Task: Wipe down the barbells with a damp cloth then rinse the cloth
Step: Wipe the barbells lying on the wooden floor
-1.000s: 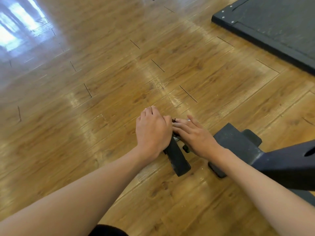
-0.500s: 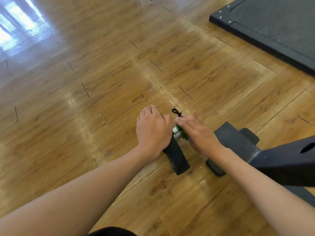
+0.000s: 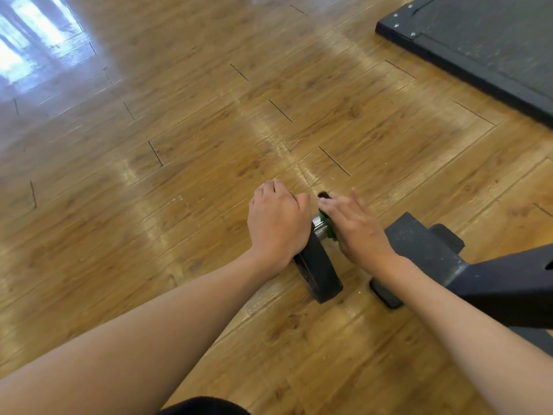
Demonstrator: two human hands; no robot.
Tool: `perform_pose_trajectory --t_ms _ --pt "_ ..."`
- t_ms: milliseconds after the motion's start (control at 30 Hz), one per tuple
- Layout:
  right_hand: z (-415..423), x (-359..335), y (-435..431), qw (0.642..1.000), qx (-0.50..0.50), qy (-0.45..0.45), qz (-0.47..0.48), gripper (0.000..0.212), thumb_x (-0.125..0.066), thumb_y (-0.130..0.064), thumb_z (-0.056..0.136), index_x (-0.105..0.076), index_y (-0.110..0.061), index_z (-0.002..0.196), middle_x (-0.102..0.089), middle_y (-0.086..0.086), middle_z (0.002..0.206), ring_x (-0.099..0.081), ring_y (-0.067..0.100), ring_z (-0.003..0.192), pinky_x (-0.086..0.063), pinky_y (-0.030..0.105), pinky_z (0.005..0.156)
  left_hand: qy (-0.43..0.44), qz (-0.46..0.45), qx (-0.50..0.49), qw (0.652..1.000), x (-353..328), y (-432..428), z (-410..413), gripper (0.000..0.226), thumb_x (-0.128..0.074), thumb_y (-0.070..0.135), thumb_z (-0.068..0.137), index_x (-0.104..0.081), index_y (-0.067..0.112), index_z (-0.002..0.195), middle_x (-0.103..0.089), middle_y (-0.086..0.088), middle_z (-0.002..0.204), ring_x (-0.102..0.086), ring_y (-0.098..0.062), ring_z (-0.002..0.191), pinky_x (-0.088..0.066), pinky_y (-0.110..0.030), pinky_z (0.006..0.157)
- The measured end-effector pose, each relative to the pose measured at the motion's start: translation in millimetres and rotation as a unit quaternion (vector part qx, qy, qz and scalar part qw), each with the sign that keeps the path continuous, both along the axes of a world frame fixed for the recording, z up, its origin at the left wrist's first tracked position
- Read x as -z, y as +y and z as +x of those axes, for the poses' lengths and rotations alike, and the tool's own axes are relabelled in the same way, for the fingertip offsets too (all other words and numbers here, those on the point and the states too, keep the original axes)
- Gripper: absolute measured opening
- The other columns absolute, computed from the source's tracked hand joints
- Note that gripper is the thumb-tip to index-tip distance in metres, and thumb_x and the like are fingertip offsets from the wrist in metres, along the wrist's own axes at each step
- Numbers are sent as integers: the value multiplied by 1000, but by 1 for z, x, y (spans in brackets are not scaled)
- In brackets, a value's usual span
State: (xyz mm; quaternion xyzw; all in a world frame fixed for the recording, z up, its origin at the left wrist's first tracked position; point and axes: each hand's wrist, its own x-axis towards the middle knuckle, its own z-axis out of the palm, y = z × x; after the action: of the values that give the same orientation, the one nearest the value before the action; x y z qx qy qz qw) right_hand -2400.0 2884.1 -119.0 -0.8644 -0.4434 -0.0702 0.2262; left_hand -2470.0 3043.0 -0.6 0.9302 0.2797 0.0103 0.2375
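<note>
A small barbell lies on the wooden floor, its black weight plate standing on edge and a short length of chrome bar showing beside it. My left hand grips the top of the plate with curled fingers. Just to the right, my right hand presses a green cloth onto the bar, its fingers partly extended. A small black loop of the cloth sticks out past my fingertips. Most of the cloth and the rest of the bar are hidden under my hands.
The black foot of a gym bench or rack stands right beside my right forearm, its frame running off to the right. A black rubber mat with a raised edge lies at the far right. Bare wooden floor stretches left and ahead.
My right hand has slid rightward along the bar, uncovering the chrome bar and the green cloth. The black loop now shows beyond my fingertips. My left hand stays on the plate.
</note>
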Motion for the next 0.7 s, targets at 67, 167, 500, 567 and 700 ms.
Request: perform_pose_trajectory --t_ms 67,167,500,567,700 --pt "10 -16 25 999 36 24 -20 19 -51 -1 91 -65 -6 103 -67 11 94 -66 32 95 -26 49 122 5 -10 -7 1000 0 -1 1 42 -31 33 93 -56 4 110 -59 -11 118 -48 -27 112 -42 -43 100" --pt "14 -32 55 988 -36 97 -114 16 -54 0 90 -65 -8 99 -68 9 88 -67 31 92 -28 39 121 -1 -22 -12 1000 2 3 -2 31 -36 29 97 -55 7 106 -58 -9 115 -48 -25 110 -42 -43 100" --pt "12 -13 25 998 48 9 -37 28 -58 2 86 -67 -4 112 -70 11 97 -68 32 98 -16 42 126 -7 -9 -9 1000 3 0 -1 35 -30 32 92 -55 9 103 -59 -8 111 -50 -26 107 -43 -41 98" --pt "14 -27 48 993 45 66 -88 15 -56 -1 89 -67 -8 96 -67 8 82 -66 31 83 -28 42 122 -12 -9 -9 1000 4 1 -2 35 -30 32 92 -55 9 103 -59 -8 111 -50 -26 107 -43 -42 98" --pt "-11 -22 50 994 -77 76 -34 35 -71 -3 84 -66 -5 119 -72 8 107 -66 25 107 -41 46 115 -10 -17 -15 1000 6 7 -5 38 -31 30 96 -56 5 111 -59 -10 116 -50 -27 111 -43 -43 101"
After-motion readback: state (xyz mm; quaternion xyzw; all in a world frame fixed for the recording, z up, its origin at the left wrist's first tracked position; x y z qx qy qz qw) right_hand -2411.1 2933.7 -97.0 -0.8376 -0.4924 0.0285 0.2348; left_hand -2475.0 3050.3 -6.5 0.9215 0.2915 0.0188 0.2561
